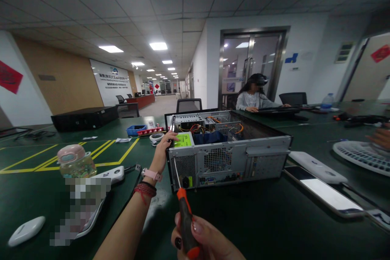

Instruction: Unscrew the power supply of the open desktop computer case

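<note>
A computer case (227, 162) lies on its side with its top open and its metal back panel facing me. My left hand (164, 144) grips the case's near left corner, fingers over the rim beside the power supply (183, 140) with its bright green label. In the foreground my right hand (207, 235) is closed around a red-and-black screwdriver (185, 215). Its shaft points up and away, and the tip overlaps the perforated left part of the back panel. Whether the tip touches a screw cannot be made out. Coloured cables (198, 128) show inside the case.
A pink-lidded bottle (76, 160), a white earphone case (27, 230) and a blue tray (136, 130) stand left on the green table (258, 227). A phone (324, 191) and a white fan grille (359, 156) lie right. Another person (254, 97) sits opposite.
</note>
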{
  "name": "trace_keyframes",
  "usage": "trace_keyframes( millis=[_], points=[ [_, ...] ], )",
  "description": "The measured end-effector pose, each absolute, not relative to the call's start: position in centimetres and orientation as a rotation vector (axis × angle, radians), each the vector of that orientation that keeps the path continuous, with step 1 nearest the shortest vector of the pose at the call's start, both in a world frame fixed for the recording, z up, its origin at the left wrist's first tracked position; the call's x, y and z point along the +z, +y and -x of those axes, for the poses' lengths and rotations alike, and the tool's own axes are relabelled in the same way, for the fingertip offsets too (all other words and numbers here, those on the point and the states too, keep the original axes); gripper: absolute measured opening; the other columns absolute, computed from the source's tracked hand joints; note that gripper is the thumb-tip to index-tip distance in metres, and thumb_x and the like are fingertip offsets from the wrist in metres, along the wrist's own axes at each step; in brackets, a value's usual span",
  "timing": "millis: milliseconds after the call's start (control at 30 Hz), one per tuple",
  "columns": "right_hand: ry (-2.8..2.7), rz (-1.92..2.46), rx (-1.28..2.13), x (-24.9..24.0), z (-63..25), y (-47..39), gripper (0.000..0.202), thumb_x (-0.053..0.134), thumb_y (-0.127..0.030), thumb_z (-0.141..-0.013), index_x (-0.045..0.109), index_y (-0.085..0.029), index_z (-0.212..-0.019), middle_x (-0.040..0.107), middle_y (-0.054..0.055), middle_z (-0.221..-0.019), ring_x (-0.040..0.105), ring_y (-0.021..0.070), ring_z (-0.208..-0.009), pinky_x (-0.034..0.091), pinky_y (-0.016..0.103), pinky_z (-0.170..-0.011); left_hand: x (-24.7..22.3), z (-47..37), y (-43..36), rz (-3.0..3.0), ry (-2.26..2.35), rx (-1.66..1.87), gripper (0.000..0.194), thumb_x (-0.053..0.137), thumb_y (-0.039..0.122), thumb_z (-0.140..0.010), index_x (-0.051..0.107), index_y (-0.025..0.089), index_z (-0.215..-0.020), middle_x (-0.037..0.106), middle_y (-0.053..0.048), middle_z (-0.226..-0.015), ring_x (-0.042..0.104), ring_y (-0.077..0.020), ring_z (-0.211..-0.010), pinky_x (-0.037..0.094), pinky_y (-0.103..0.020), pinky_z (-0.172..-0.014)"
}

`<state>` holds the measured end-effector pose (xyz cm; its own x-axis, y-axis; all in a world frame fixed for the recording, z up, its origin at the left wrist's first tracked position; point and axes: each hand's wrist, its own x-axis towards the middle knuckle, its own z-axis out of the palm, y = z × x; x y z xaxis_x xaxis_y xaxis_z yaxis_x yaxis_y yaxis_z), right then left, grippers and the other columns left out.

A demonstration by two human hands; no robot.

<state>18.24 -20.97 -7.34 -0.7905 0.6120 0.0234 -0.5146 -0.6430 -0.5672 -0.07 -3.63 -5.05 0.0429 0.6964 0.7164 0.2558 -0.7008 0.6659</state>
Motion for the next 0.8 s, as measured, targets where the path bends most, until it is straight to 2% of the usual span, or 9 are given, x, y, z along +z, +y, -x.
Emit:
trace_keyframes(
  millis=[167, 367, 600, 800],
  points=[
    [-0.737, 0.087, 2.415, -8.6, -17.9, -20.6, 0.041, 0.075, -0.038, -0.071, 0.055, -0.014, -0.098, 0.055, -0.001, -0.078, 0.049, 0.0004, -0.052, 0.026, 0.016, -0.054, -4.9, -0.1, -3.8, -1.961, 0.985, 1.704, 0.032, 0.036, 0.03, -0.083, 0.066, 0.017, -0.083, 0.064, -0.009, -0.117, 0.047, -0.0289, -0.126, 0.028, -0.044, -0.113],
    [-0.736, 0.14, 2.384, -8.7, -18.1, -20.5, 0.047, 0.075, -0.043, -0.069, 0.061, -0.015, -0.104, 0.062, 0.002, -0.09, 0.054, 0.0026, -0.054, 0.031, 0.017, -0.054, -4.8, -0.2, -3.9, -1.956, 0.994, 1.702, 0.032, 0.036, 0.031, -0.083, 0.065, 0.017, -0.082, 0.064, -0.009, -0.117, 0.047, -0.0286, -0.125, 0.028, -0.044, -0.112],
    [-0.807, -0.022, 2.461, -8.4, -18.3, -20.0, 0.048, 0.063, -0.039, -0.077, 0.06, -0.013, -0.119, 0.066, 0.01, -0.11, 0.064, 0.0087, -0.073, 0.043, 0.019, -0.069, -5.1, 0.1, -3.4, -1.983, 0.98, 1.697, 0.032, 0.036, 0.029, -0.084, 0.065, 0.016, -0.086, 0.063, -0.009, -0.119, 0.044, -0.0281, -0.129, 0.025, -0.042, -0.114],
    [-0.808, 0.056, 2.39, -8.0, -18.4, -20.4, 0.043, 0.066, -0.034, -0.078, 0.061, -0.014, -0.116, 0.068, 0.008, -0.102, 0.064, 0.0074, -0.068, 0.042, 0.016, -0.063, -5.2, 0.1, -3.4, -1.988, 0.969, 1.688, 0.032, 0.035, 0.028, -0.084, 0.065, 0.016, -0.088, 0.062, -0.01, -0.121, 0.046, -0.0271, -0.127, 0.026, -0.041, -0.113]
  ],
)
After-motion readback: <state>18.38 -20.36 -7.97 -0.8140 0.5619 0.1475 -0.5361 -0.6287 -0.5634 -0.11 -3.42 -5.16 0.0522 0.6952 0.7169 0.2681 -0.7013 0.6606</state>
